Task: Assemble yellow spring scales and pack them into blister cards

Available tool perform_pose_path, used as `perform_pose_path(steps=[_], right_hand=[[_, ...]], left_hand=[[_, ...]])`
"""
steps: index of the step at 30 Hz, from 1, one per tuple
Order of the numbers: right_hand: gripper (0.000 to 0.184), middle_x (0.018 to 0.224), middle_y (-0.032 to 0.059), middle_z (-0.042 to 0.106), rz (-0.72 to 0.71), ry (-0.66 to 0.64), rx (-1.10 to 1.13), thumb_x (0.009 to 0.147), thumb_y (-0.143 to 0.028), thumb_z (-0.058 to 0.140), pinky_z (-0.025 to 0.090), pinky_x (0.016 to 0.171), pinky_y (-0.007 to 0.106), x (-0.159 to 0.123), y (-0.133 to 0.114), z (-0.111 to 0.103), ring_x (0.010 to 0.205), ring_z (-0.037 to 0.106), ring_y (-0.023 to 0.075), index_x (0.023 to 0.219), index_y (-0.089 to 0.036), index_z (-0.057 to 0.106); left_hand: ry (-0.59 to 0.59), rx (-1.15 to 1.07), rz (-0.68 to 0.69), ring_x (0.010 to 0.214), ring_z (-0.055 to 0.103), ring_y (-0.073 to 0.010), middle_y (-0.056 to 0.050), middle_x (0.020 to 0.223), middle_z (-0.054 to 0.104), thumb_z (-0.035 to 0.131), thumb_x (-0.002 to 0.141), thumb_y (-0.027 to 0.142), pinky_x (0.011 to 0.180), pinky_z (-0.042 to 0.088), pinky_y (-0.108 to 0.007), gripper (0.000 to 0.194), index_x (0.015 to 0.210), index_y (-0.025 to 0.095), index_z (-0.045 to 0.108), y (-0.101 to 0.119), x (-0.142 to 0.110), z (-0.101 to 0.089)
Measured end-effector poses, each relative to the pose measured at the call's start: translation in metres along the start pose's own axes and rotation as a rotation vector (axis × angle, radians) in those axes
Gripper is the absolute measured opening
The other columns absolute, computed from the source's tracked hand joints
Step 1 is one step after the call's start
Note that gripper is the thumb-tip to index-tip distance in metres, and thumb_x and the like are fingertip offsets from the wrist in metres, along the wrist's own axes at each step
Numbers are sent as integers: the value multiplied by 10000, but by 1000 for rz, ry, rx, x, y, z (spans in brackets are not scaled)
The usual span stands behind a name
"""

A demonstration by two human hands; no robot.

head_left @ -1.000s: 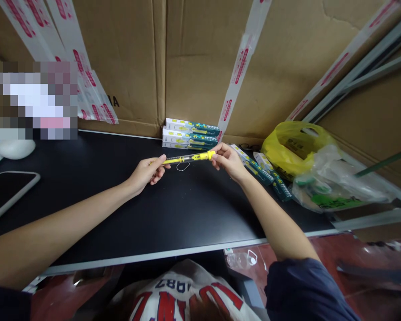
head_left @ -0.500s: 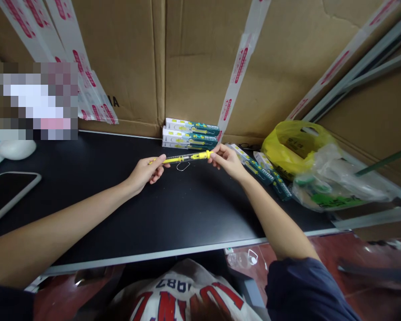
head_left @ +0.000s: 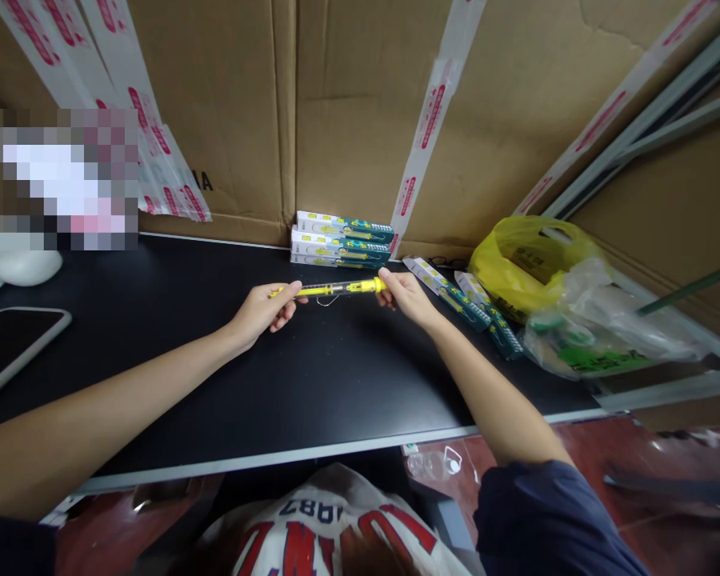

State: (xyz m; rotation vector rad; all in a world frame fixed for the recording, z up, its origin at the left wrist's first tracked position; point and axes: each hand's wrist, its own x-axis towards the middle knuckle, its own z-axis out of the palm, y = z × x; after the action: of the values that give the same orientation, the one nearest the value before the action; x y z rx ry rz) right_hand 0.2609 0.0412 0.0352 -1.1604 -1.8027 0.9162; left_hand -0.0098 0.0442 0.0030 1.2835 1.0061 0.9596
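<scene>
Between my two hands is a spring scale point(head_left: 338, 288), a clear tube with yellow parts inside and a yellow cap at its right end. It lies nearly level above the black table. My left hand point(head_left: 268, 308) is closed around the left end, thumb on top, hiding that tip. At the yellow cap, my right hand point(head_left: 403, 292) pinches with thumb and fingers. Just below the tube shows a thin bent wire point(head_left: 326, 302); whether it joins the scale I cannot tell. Behind my hands a stack of printed boxes point(head_left: 341, 240) stands against the cardboard.
More printed boxes point(head_left: 450, 294) lie at the right, beside a yellow plastic bag point(head_left: 516, 272) and a clear bag point(head_left: 612, 328). A phone point(head_left: 18, 344) is on the left of the black table point(head_left: 336, 392). Large cardboard point(head_left: 360, 120) rises along the back edge.
My right thumb and fingers have shifted around the yellow cap, and the scale's right end has dropped slightly, so it is more level. My left hand stays almost where it was.
</scene>
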Motion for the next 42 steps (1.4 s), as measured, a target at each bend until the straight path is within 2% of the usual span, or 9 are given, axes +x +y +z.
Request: perform_pose_path(steps=[7,17,22,24,26,28,30,33,42], right_hand=[[685,451,-4,481,16,17,-62,894,-683,305,310,405,201,-1,-3,0,384,381,56,464,-169,441],[331,574,-58,524,43,27,31,906,-504,465,265,350,165,0,1,6,385,362,56,765,-212,400],[376,681,-6,492,-245,247,-312,962,-490,343,404,569,246,-13,-5,26,597,469,114,751,-195,442],[461,822,44,549,-509,39,-463,926,-596,338,424,635,274,-28,-19,49,723,519,151,869,-179,525],[606,1055,94,572,-722,-322,-651,837,-715,399,426,636,265,-44,-33,79,868,552,188,1115,-194,537],[492,1008,73,593,-807,-494,-849,913,-624,359,361,552,240,-55,-41,107,777,555,161,1138,-224,538],[342,922,43,611,-711,-538,-1020,1005,-419,283,285,493,232,-56,-41,123,652,547,119,1041,-224,562],[387,858,36,634,-523,-496,-1140,1018,-405,228,231,468,251,-44,-30,118,575,557,116,995,-201,556],[269,862,41,691,50,-169,-1086,942,-429,478,303,572,240,-6,-3,37,762,635,173,844,-196,571]], left_hand=[[-2,10,-14,337,381,-26,39,499,466,550,856,497,306,253,-134,410,783,105,647,-2,2,-1],[36,-37,-38,337,374,-23,41,506,458,533,878,462,308,240,-132,398,792,89,644,1,0,0],[87,-36,-18,339,380,-28,41,504,462,534,879,459,308,249,-133,393,802,88,638,1,0,1],[106,-47,-8,338,381,-31,43,499,460,536,877,463,306,252,-135,393,797,90,634,0,1,1],[120,-65,2,338,382,-33,45,494,455,539,874,465,305,254,-136,391,797,93,632,-1,2,2],[132,-79,13,339,383,-33,48,493,452,543,871,467,304,255,-136,388,799,96,631,-2,3,2],[138,-85,15,341,384,-33,48,496,454,543,871,467,305,259,-135,386,802,98,633,-2,3,1],[123,-77,2,339,384,-32,48,492,454,539,876,459,305,258,-135,379,796,100,631,-2,3,1],[118,-75,4,337,382,-31,45,491,454,527,890,442,307,255,-140,369,793,101,630,-1,2,1]])
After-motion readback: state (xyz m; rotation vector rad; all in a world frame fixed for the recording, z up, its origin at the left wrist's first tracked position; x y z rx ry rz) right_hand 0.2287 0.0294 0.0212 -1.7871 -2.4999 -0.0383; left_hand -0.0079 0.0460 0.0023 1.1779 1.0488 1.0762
